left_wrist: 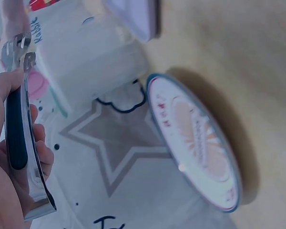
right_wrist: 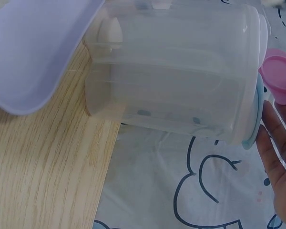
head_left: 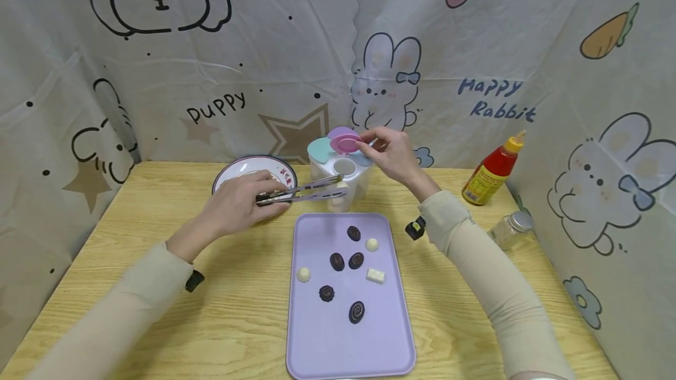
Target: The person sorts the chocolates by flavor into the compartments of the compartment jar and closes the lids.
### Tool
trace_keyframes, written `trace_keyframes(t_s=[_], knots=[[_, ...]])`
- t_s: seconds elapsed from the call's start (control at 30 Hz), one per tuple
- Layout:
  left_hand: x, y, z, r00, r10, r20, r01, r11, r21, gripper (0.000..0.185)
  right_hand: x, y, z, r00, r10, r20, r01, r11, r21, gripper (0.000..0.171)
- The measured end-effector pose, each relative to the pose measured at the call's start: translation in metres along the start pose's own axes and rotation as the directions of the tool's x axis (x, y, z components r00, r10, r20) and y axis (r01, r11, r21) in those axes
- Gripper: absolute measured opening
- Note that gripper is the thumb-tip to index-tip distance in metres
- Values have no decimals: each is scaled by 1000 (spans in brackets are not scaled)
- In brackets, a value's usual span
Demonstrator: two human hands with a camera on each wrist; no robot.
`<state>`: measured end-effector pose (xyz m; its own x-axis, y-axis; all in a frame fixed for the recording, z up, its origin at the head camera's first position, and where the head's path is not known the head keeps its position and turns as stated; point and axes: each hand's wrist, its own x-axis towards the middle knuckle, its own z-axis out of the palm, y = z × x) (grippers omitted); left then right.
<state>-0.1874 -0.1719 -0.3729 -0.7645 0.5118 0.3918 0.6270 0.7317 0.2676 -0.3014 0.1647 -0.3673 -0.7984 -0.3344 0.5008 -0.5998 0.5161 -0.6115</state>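
Observation:
My left hand [head_left: 237, 201] grips metal tongs [left_wrist: 26, 119] with dark handle grips, their tips in front of a translucent multi-compartment container [right_wrist: 176, 71]. A pale piece shows through the container's wall low down. With its thumb and fingertips, my right hand [head_left: 388, 151] pinches the raised pink lid [head_left: 345, 143] at the container's top; the round opening [head_left: 345, 166] under it is uncovered. The teal lid [head_left: 319, 150] and blue lid [head_left: 362, 159] lie flat on either side. In front, dark chocolates [head_left: 356, 312] and white chocolates [head_left: 375, 275] lie scattered on a lilac tray [head_left: 348, 353].
Beyond my left hand stands a white plate [head_left: 245, 165] with a dark blue rim. To the right are a red sauce bottle [head_left: 491, 172] with a yellow cap and a small glass jar [head_left: 510, 230]. Printed cloth [head_left: 296, 46] hangs behind the wooden table [head_left: 237, 309].

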Motion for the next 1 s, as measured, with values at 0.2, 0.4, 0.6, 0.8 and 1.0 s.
trace_keyframes(t_s=[0.2,0.4,0.6,0.8,1.0], knots=[[21,-3,-13,1000,12,-27,-12,1000,6,22,0,0,-1,1000,2,0,-2,1000,3,15],[40,-7,-18,994,-79,71,79,997,7,31,1,0,-2,1000,6,3,-6,1000,6,15],[46,-10,-18,980,-131,149,128,991,24,38,0,-3,-2,1000,15,10,-16,1000,8,16],[48,-10,-16,976,-146,164,144,989,24,40,0,-4,-2,1000,12,9,-13,1000,11,15],[47,-11,-17,971,-171,165,168,985,28,44,0,-3,-1,1000,10,10,-10,1000,18,15]])
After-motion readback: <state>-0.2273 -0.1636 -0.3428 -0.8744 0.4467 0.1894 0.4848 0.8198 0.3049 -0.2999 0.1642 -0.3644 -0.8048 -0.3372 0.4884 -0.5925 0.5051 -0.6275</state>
